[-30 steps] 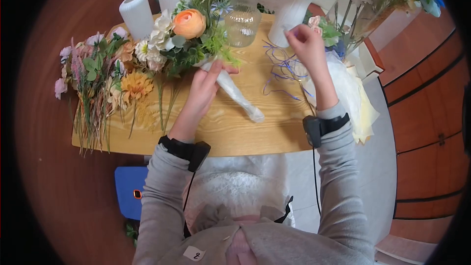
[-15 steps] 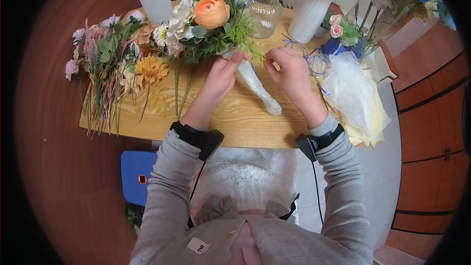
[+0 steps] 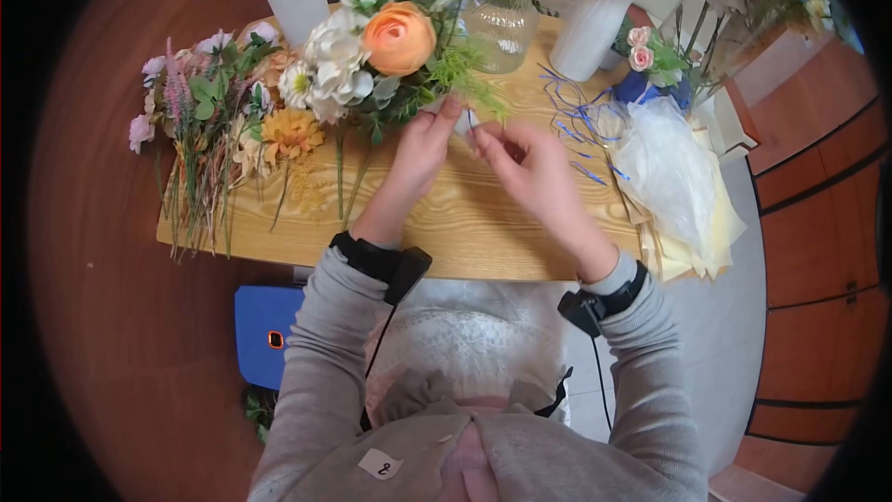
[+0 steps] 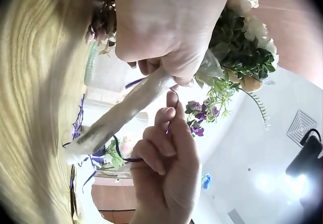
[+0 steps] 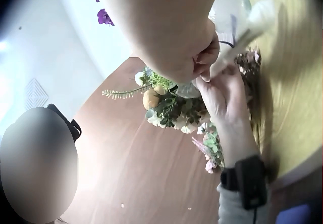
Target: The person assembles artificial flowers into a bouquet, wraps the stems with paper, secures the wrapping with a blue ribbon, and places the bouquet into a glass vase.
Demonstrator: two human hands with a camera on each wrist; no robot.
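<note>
My left hand [image 3: 415, 156] grips a bouquet [image 3: 400, 39] just under its flowers. An orange bloom, white blossoms and green leaves make up its head. Below my fingers the stems are wrapped in whitish film, forming a handle [image 4: 118, 114] that slants down to the table in the left wrist view. At the top of this handle, my right hand [image 3: 542, 181] pinches a thin blue-purple ribbon [image 4: 133, 160] between thumb and fingertips. Part of the ribbon trails out behind the curled fingers of my right hand. In the right wrist view that hand hides much of the grip.
Loose flowers [image 3: 209, 130] lie on the left of the wooden table [image 3: 446, 242]. White vases [image 3: 299, 5] and a clear glass vase [image 3: 502, 33] stand behind. Loose blue ribbons [image 3: 581, 121], crumpled clear wrap [image 3: 669, 172] and a ribbed white vase [image 3: 595, 23] are at right.
My right hand has come down and left from beside the white vase to the bouquet's handle, bringing a ribbon. My left hand keeps its grip. The head view has shifted slightly.
</note>
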